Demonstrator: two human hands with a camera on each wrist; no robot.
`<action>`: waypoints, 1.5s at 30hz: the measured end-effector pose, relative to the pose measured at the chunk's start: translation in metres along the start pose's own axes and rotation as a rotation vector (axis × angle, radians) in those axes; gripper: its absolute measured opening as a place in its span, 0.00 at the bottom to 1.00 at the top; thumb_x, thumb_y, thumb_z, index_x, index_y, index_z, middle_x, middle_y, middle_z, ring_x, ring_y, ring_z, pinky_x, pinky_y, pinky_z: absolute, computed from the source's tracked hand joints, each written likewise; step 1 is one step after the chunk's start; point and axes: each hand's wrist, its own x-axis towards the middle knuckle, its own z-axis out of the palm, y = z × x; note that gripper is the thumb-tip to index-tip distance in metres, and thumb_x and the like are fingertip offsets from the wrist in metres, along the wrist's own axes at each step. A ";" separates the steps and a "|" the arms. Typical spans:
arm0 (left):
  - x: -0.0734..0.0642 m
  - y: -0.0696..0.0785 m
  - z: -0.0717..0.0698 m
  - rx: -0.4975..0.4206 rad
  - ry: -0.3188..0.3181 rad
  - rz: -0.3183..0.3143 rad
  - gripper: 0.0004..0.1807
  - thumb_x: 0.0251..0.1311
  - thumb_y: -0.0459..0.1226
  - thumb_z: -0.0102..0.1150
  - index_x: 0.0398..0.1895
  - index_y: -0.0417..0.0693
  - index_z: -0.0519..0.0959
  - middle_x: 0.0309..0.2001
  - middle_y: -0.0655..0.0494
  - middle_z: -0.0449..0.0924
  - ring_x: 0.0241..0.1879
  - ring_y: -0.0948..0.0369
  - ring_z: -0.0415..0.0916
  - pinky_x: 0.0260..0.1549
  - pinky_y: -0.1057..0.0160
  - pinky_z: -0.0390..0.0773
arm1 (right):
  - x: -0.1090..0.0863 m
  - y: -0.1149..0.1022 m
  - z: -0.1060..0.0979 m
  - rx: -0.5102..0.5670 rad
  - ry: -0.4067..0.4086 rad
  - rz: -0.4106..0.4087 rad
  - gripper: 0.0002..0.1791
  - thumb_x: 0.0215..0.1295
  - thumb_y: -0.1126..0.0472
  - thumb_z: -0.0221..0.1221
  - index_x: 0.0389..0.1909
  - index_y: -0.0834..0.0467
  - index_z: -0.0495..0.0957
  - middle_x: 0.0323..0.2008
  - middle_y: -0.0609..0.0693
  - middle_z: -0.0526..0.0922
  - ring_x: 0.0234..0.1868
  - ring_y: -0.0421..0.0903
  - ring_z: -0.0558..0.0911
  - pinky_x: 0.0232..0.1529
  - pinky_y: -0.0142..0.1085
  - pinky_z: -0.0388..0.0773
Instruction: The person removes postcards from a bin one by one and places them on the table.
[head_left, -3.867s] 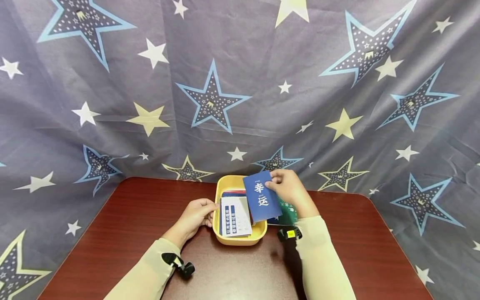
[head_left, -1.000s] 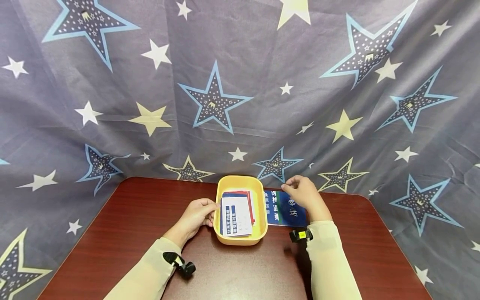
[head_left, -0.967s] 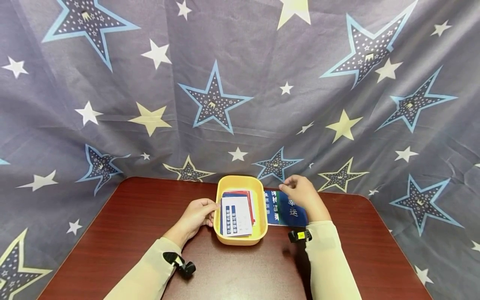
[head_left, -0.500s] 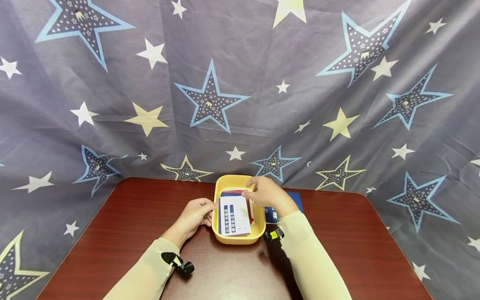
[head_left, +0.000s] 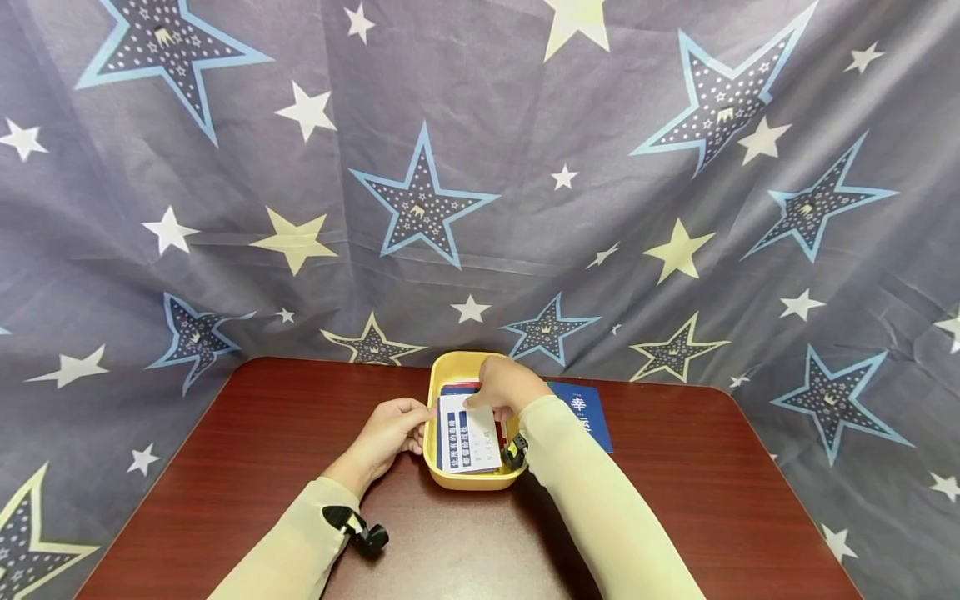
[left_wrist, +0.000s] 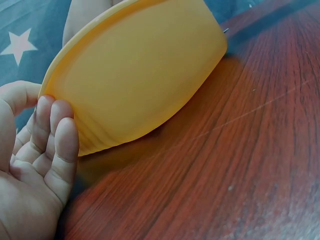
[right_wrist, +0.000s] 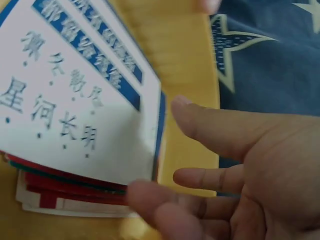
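Observation:
A yellow plastic bin (head_left: 465, 482) holds a stack of printed cards. On top lies a white card (head_left: 480, 437) with blue bands and characters; in the right wrist view, red card edges (right_wrist: 75, 192) show beneath it. My left hand (head_left: 390, 429) pinches the bin's left rim, its fingers against the outer wall in the left wrist view. Over the bin, my right hand (head_left: 512, 385) reaches in at the stack's right side. Its thumb and fingers are spread apart at the edge of the white card, and a fingertip overlaps the card's corner.
Right of the bin, a blue card (head_left: 592, 408) with white characters lies on the reddish-brown table (head_left: 675, 500), partly hidden by the right arm. A grey curtain (head_left: 487, 275) printed with stars hangs behind the table's far edge.
My right hand laid the blue card on the others right of the bin, let go, and moved left and down into the bin. The left hand has stayed on the rim.

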 end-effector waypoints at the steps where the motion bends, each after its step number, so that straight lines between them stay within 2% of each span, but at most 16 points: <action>1: 0.000 0.000 0.000 0.001 0.001 0.001 0.06 0.75 0.33 0.67 0.40 0.38 0.82 0.24 0.58 0.79 0.22 0.64 0.77 0.22 0.70 0.81 | 0.001 -0.001 0.002 -0.014 0.005 0.017 0.22 0.68 0.48 0.81 0.40 0.61 0.84 0.25 0.54 0.88 0.20 0.50 0.88 0.17 0.34 0.82; 5: 0.000 -0.001 -0.001 -0.002 0.001 -0.001 0.07 0.75 0.34 0.68 0.40 0.38 0.82 0.24 0.58 0.79 0.22 0.63 0.77 0.22 0.70 0.81 | 0.001 -0.004 0.011 -0.052 0.048 0.065 0.27 0.61 0.46 0.85 0.45 0.60 0.83 0.32 0.55 0.90 0.22 0.52 0.89 0.21 0.39 0.86; 8: 0.000 -0.001 0.000 -0.007 -0.005 -0.002 0.06 0.75 0.33 0.68 0.40 0.38 0.82 0.24 0.58 0.79 0.22 0.63 0.77 0.22 0.69 0.81 | 0.000 -0.006 0.014 -0.098 0.060 0.054 0.33 0.60 0.45 0.86 0.52 0.62 0.83 0.36 0.55 0.89 0.25 0.52 0.89 0.29 0.43 0.91; 11: 0.000 0.000 0.000 -0.009 -0.005 0.000 0.07 0.75 0.34 0.68 0.39 0.39 0.82 0.24 0.58 0.79 0.22 0.63 0.77 0.22 0.69 0.81 | 0.002 -0.005 0.016 -0.165 0.058 0.017 0.36 0.57 0.44 0.87 0.55 0.62 0.83 0.39 0.53 0.88 0.30 0.49 0.90 0.39 0.42 0.93; 14: 0.000 0.001 0.000 -0.008 -0.004 -0.002 0.07 0.76 0.34 0.68 0.39 0.39 0.82 0.24 0.58 0.79 0.22 0.63 0.77 0.21 0.70 0.81 | 0.006 -0.004 0.018 -0.158 0.050 0.022 0.36 0.56 0.47 0.88 0.57 0.62 0.82 0.39 0.53 0.88 0.27 0.48 0.90 0.35 0.40 0.93; 17: -0.001 0.001 0.000 -0.009 -0.005 -0.001 0.07 0.75 0.34 0.68 0.39 0.39 0.82 0.24 0.58 0.79 0.22 0.63 0.77 0.21 0.70 0.81 | 0.005 -0.005 0.016 -0.151 0.054 0.030 0.35 0.56 0.51 0.88 0.56 0.63 0.81 0.35 0.54 0.87 0.19 0.49 0.88 0.24 0.39 0.89; 19: -0.001 0.001 0.000 -0.009 -0.005 0.000 0.07 0.75 0.34 0.68 0.39 0.39 0.82 0.24 0.58 0.79 0.22 0.63 0.77 0.21 0.70 0.81 | 0.004 -0.005 0.014 -0.154 0.061 0.030 0.33 0.57 0.53 0.88 0.55 0.63 0.82 0.35 0.56 0.88 0.17 0.48 0.86 0.20 0.38 0.86; 23: -0.001 0.001 0.000 -0.002 -0.002 -0.002 0.07 0.74 0.34 0.69 0.39 0.39 0.83 0.24 0.58 0.79 0.23 0.63 0.77 0.21 0.70 0.82 | -0.004 -0.005 0.005 -0.171 0.095 -0.006 0.33 0.59 0.57 0.86 0.61 0.64 0.83 0.47 0.59 0.91 0.18 0.46 0.85 0.25 0.38 0.87; 25: 0.000 0.001 0.000 0.000 0.001 -0.005 0.08 0.74 0.35 0.69 0.39 0.38 0.82 0.25 0.58 0.79 0.23 0.63 0.77 0.21 0.70 0.82 | -0.008 -0.004 0.000 -0.158 0.112 -0.021 0.37 0.60 0.59 0.85 0.68 0.65 0.82 0.56 0.61 0.91 0.20 0.46 0.86 0.35 0.38 0.89; 27: 0.000 0.000 0.000 0.000 0.004 -0.008 0.08 0.74 0.35 0.70 0.39 0.38 0.82 0.24 0.58 0.78 0.23 0.63 0.77 0.21 0.69 0.82 | -0.012 -0.002 -0.006 -0.129 0.128 -0.028 0.40 0.61 0.60 0.85 0.72 0.65 0.80 0.62 0.61 0.89 0.23 0.45 0.87 0.44 0.38 0.90; 30: 0.001 0.000 0.000 0.002 0.004 -0.006 0.09 0.73 0.35 0.71 0.39 0.38 0.82 0.25 0.57 0.78 0.23 0.63 0.77 0.22 0.69 0.82 | -0.017 0.003 -0.017 -0.069 0.148 -0.025 0.37 0.63 0.61 0.83 0.71 0.64 0.81 0.62 0.62 0.89 0.28 0.45 0.90 0.49 0.37 0.91; 33: 0.001 0.000 0.000 0.003 0.003 -0.001 0.09 0.73 0.36 0.71 0.39 0.38 0.82 0.25 0.57 0.78 0.23 0.63 0.77 0.22 0.69 0.82 | -0.022 0.015 -0.029 0.017 0.173 -0.030 0.30 0.66 0.60 0.82 0.66 0.65 0.85 0.55 0.60 0.92 0.33 0.46 0.91 0.44 0.39 0.93; 37: 0.000 0.000 0.000 0.007 0.003 0.003 0.10 0.73 0.36 0.71 0.38 0.39 0.82 0.25 0.58 0.77 0.22 0.64 0.77 0.22 0.69 0.82 | -0.031 0.042 -0.041 0.131 0.240 -0.073 0.19 0.70 0.57 0.79 0.54 0.65 0.88 0.40 0.55 0.91 0.37 0.47 0.87 0.42 0.37 0.87; 39: 0.000 0.000 0.000 0.003 0.003 -0.001 0.09 0.73 0.36 0.71 0.38 0.39 0.81 0.24 0.58 0.77 0.22 0.64 0.77 0.22 0.69 0.82 | -0.036 0.058 -0.044 0.189 0.277 -0.094 0.16 0.72 0.57 0.77 0.50 0.64 0.89 0.36 0.52 0.90 0.37 0.46 0.84 0.42 0.36 0.83; 45: 0.000 0.000 -0.001 0.000 -0.004 0.003 0.09 0.74 0.35 0.70 0.38 0.39 0.81 0.24 0.57 0.77 0.22 0.64 0.77 0.22 0.70 0.83 | -0.048 0.098 -0.047 0.407 0.339 -0.075 0.14 0.77 0.59 0.71 0.54 0.65 0.87 0.32 0.48 0.82 0.38 0.46 0.77 0.40 0.36 0.74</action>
